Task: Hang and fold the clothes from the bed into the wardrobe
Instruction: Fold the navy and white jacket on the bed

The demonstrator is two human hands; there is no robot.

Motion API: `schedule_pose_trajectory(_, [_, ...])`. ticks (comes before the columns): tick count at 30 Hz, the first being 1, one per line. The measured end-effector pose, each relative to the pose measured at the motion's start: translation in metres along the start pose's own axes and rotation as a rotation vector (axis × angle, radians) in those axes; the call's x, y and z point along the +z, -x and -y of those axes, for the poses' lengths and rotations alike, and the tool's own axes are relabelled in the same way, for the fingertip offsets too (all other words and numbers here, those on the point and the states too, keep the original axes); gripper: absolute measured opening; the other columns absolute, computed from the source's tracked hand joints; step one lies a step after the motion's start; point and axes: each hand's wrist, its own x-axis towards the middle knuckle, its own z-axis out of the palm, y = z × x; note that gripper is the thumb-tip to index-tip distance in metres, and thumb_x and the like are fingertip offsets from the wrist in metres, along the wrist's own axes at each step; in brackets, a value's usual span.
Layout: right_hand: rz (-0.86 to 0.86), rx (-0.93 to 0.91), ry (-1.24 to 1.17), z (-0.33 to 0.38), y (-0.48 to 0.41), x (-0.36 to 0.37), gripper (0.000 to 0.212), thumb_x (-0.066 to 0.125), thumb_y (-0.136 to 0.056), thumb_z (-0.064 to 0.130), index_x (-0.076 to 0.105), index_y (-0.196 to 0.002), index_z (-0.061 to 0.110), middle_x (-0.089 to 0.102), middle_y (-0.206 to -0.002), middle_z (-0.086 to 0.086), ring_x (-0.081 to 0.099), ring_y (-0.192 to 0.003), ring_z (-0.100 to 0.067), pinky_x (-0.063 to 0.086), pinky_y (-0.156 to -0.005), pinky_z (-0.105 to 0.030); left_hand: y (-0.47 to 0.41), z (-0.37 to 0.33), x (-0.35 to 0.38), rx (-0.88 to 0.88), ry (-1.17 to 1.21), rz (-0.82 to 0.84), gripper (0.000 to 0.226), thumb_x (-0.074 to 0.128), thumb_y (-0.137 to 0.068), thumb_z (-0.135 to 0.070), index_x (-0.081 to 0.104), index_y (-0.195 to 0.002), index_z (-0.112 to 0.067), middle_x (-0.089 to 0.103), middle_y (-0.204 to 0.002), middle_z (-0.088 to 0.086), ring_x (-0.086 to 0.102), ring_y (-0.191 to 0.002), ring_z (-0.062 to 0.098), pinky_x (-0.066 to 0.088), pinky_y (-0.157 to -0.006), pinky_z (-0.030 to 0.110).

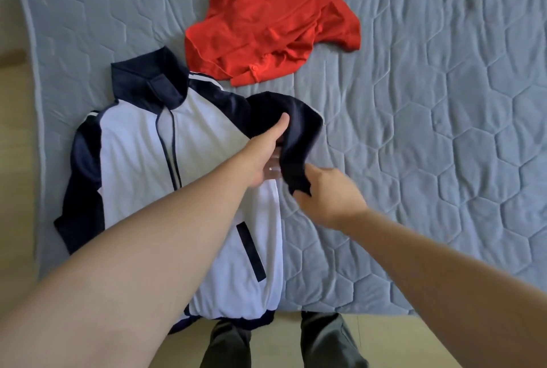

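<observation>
In the head view, the white and navy jacket lay front-up on the near left part of the bed, collar at the far end and hem reaching the near edge. Both hands held its navy sleeve on the right side. The left hand gripped the sleeve's middle with the thumb on top and the fingers tucked beneath, though motion blur hid how they lay. The right hand pinched the cuff end between curled fingers. The likeliest fault, by my judgement, was the sleeve bunching or twisting as it came across the chest, since it already draped in a loose hump, not flat; that would leave a lumpy fold. A pull toward the near side could also drag the hem over the bed edge, above the floor where the person's legs stood. The jacket's other sleeve lay close to the bed's left edge, so there was little room on that side. The crumpled red garment sat just beyond the collar, nearly touching the shoulder, and might catch if the jacket shifted farther. To the right, open quilt offered ample room. The wardrobe was not in view.
</observation>
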Motion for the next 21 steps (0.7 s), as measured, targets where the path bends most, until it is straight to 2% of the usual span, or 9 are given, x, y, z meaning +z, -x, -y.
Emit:
schedule_pose_trajectory(2, [0.228, -0.206, -0.019, 0.037, 0.023, 0.018, 0.023, 0.053, -0.081, 0.037, 0.041, -0.095, 0.023, 0.047, -0.066, 0.01, 0.05, -0.059, -0.023, 0.033, -0.054, -0.03, 0.012, -0.002, -0.016, -0.059, 0.015, 0.039, 0.073, 0.081, -0.066, -0.064, 0.066, -0.117, -0.014, 0.077, -0.1, 0.007, 0.075, -0.09, 0.022, 0.057, -0.085, 0.037])
schedule_pose_trajectory(4, [0.462, -0.272, 0.033, 0.059, 0.038, 0.041, 0.027, 0.051, -0.082, 0.047, 0.035, -0.091, 0.027, 0.047, -0.068, 0.01, 0.047, -0.058, -0.015, 0.034, -0.05, -0.029, 0.02, 0.004, -0.038, -0.047, -0.038, 0.02, 0.045, 0.078, -0.083, -0.033, 0.064, -0.119, -0.009, 0.077, -0.097, 0.011, 0.076, -0.085, 0.023, 0.058, -0.075, 0.033])
schedule_pose_trajectory(6, [0.643, -0.175, 0.037, 0.073, 0.039, 0.061, 0.042, 0.048, -0.083, 0.068, 0.039, -0.097, 0.029, 0.056, -0.079, 0.007, 0.054, -0.067, -0.015, 0.044, -0.057, -0.032, 0.029, 0.013, -0.064, -0.076, 0.028, -0.026, 0.024, 0.065, -0.093, -0.013, 0.064, -0.116, -0.004, 0.076, -0.096, 0.018, 0.076, -0.081, 0.025, 0.059, -0.071, 0.033])
schedule_pose_trajectory(10, [0.763, 0.022, 0.058, 0.09, 0.023, 0.089, 0.089, 0.025, -0.073, 0.093, 0.046, -0.135, 0.033, 0.065, -0.112, 0.007, 0.06, -0.093, -0.019, 0.05, -0.076, -0.035, 0.029, 0.054, -0.118, -0.113, 0.123, -0.171, 0.023, 0.06, -0.094, -0.013, 0.067, -0.113, -0.004, 0.076, -0.097, 0.016, 0.075, -0.08, 0.026, 0.059, -0.071, 0.032])
schedule_pose_trajectory(11, [0.743, 0.066, 0.028, 0.095, 0.018, 0.095, 0.091, 0.021, -0.073, 0.094, 0.05, -0.134, 0.033, 0.065, -0.114, 0.008, 0.06, -0.093, -0.017, 0.048, -0.074, -0.034, 0.026, 0.067, -0.129, -0.107, 0.041, -0.228, 0.026, 0.063, -0.093, -0.017, 0.067, -0.115, -0.006, 0.076, -0.099, 0.014, 0.074, -0.085, 0.027, 0.059, -0.08, 0.036])
schedule_pose_trajectory(13, [0.602, 0.169, -0.069, 0.104, 0.004, 0.105, 0.077, 0.02, -0.083, 0.086, 0.06, -0.115, 0.028, 0.066, -0.097, 0.008, 0.06, -0.081, -0.014, 0.045, -0.064, -0.031, 0.019, 0.089, -0.149, -0.083, -0.219, -0.322, 0.033, 0.068, -0.09, -0.025, 0.065, -0.118, -0.009, 0.073, -0.106, 0.01, 0.07, -0.096, 0.029, 0.055, -0.093, 0.043])
schedule_pose_trajectory(15, [0.38, 0.288, -0.183, 0.111, -0.014, 0.116, 0.053, 0.028, -0.095, 0.069, 0.055, -0.1, 0.024, 0.063, -0.085, 0.004, 0.059, -0.072, -0.016, 0.043, -0.06, -0.032, 0.019, 0.107, -0.167, -0.068, -0.404, -0.382, 0.034, 0.069, -0.088, -0.028, 0.065, -0.117, -0.012, 0.07, -0.107, 0.008, 0.066, -0.097, 0.029, 0.054, -0.093, 0.042])
schedule_pose_trajectory(17, [0.207, 0.447, -0.33, 0.117, -0.032, 0.127, 0.035, 0.04, -0.096, 0.058, 0.048, -0.107, 0.025, 0.065, -0.091, 0.003, 0.062, -0.073, -0.018, 0.045, -0.065, -0.032, 0.02, 0.123, -0.184, -0.074, -0.45, -0.383, 0.033, 0.069, -0.087, -0.031, 0.067, -0.114, -0.013, 0.071, -0.104, 0.008, 0.068, -0.094, 0.03, 0.056, -0.09, 0.042])
schedule_pose_trajectory(21, [0.01, 0.699, -0.578, 0.133, -0.068, 0.139, 0.043, 0.056, -0.09, 0.05, 0.049, -0.122, 0.021, 0.068, -0.106, -0.003, 0.067, -0.092, -0.024, 0.055, -0.086, -0.039, 0.017, 0.152, -0.21, -0.035, -0.475, -0.413, 0.016, 0.064, -0.093, -0.026, 0.064, -0.098, -0.011, 0.07, -0.106, 0.012, 0.067, -0.099, 0.033, 0.055, -0.09, 0.043])
